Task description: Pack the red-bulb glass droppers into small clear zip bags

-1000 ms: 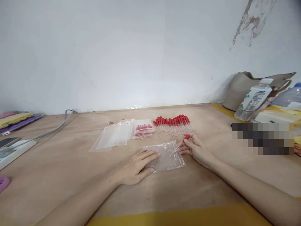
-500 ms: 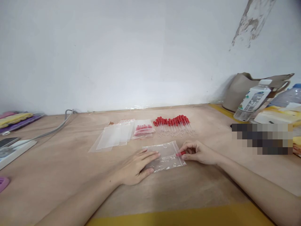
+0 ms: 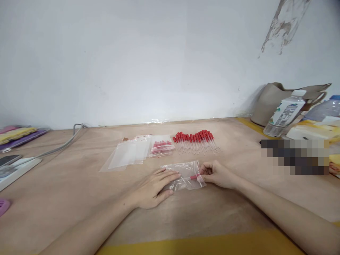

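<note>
My left hand [image 3: 156,188] lies flat with its fingers stretched over the left part of a clear zip bag [image 3: 183,169]. Inside the bag is a dropper [image 3: 193,176] with a red rubber bulb, its thin stem pointing left. At the bag's open right end, my right hand [image 3: 214,174] pinches the bulb end of the dropper; its fingertips are partly behind the plastic. Behind the hands, several red-bulbed droppers [image 3: 196,137] lie in a row. Left of them is a stack of filled zip bags [image 3: 161,146] with red bulbs showing, then several flat, empty bags [image 3: 123,154].
A tilted water bottle [image 3: 284,113], a beige bag [image 3: 265,102] and a blurred-out item [image 3: 300,157] are at the right. On the left lie a power strip [image 3: 20,173] with a grey cable [image 3: 63,145], a phone [image 3: 10,160] and colourful packets [image 3: 21,136]. A white wall stands behind.
My right hand has moved left, and the dropper's red bulb is now further inside the bag. The bag's right end has crumpled. My left hand has stayed in place.
</note>
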{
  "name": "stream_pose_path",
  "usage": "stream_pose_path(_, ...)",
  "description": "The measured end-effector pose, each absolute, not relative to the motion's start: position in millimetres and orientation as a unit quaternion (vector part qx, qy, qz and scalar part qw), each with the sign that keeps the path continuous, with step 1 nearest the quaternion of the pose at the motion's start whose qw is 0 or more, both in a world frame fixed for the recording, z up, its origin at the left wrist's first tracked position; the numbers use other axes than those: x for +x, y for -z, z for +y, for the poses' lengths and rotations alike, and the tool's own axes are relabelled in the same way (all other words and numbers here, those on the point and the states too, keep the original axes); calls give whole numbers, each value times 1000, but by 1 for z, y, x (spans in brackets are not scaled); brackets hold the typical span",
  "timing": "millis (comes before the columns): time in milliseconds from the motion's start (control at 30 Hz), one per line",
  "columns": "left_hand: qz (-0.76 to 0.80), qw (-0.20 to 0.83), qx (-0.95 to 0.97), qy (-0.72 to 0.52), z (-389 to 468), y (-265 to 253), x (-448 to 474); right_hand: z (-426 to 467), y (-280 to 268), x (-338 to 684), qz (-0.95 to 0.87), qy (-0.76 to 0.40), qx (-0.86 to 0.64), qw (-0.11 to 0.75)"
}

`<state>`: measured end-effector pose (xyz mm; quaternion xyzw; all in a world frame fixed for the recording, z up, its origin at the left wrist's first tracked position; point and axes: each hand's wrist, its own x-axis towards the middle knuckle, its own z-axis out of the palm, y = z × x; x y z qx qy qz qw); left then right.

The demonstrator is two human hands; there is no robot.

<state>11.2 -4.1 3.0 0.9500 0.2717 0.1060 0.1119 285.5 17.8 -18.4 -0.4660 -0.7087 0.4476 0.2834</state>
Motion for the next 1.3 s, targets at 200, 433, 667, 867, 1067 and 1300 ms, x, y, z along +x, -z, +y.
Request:
stream_pose_path(200, 269, 109, 951, -102, -3, -3, 12, 12, 15, 281, -648, -513, -453, 334)
stream_pose_path(433, 271, 110, 951, -97, -3, -3, 11, 9, 16, 276, -565, -627, -437, 311)
stream_pose_path(667, 277, 163, 931, -174, -2, 3, 11, 13, 11, 286, -639, -601, -401, 264)
stream_pose_path(867, 276, 166, 928, -189, -1, 7, 10, 12, 10, 291, -733, -516, -370, 246)
stream_pose_path(1067, 293, 144, 918, -224, -2, 7, 10, 32, 18, 316, -685, -398, -513, 331)
stream_pose_path(1300, 302, 161, 919, -198, -3, 4, 13, 76, 9, 332, -671, -158, -634, 352)
